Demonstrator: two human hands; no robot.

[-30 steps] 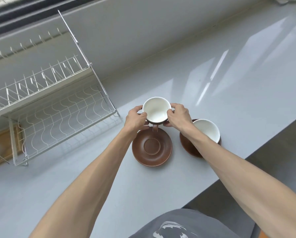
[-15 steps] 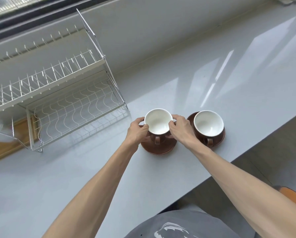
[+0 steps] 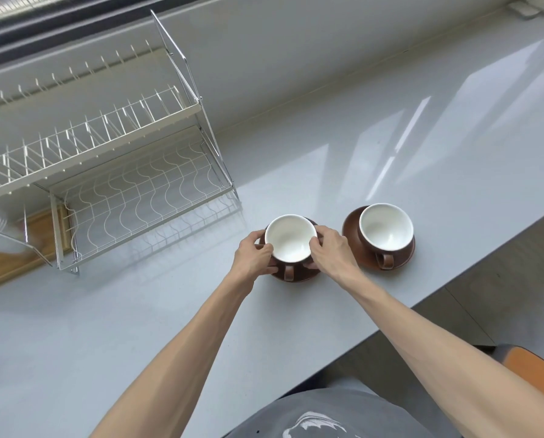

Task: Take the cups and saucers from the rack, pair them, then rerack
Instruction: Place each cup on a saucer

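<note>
A brown cup with a white inside (image 3: 291, 238) sits on a brown saucer (image 3: 297, 275) near the counter's front edge, its handle toward me. My left hand (image 3: 254, 254) grips the cup's left side and my right hand (image 3: 329, 248) its right side. To the right, a second brown cup (image 3: 386, 230) stands on its own brown saucer (image 3: 351, 224), untouched. The two-tier white wire rack (image 3: 122, 172) stands at the left with nothing on the tiers in view.
The grey counter (image 3: 390, 137) runs back to a wall under a window. A wooden board (image 3: 8, 263) lies under the rack's left end. The counter's front edge runs diagonally at the right, with an orange chair (image 3: 536, 371) below it.
One second ago both hands held the cup in the air above the bare saucer. They lowered it, and it now rests on the saucer. The view has shifted.
</note>
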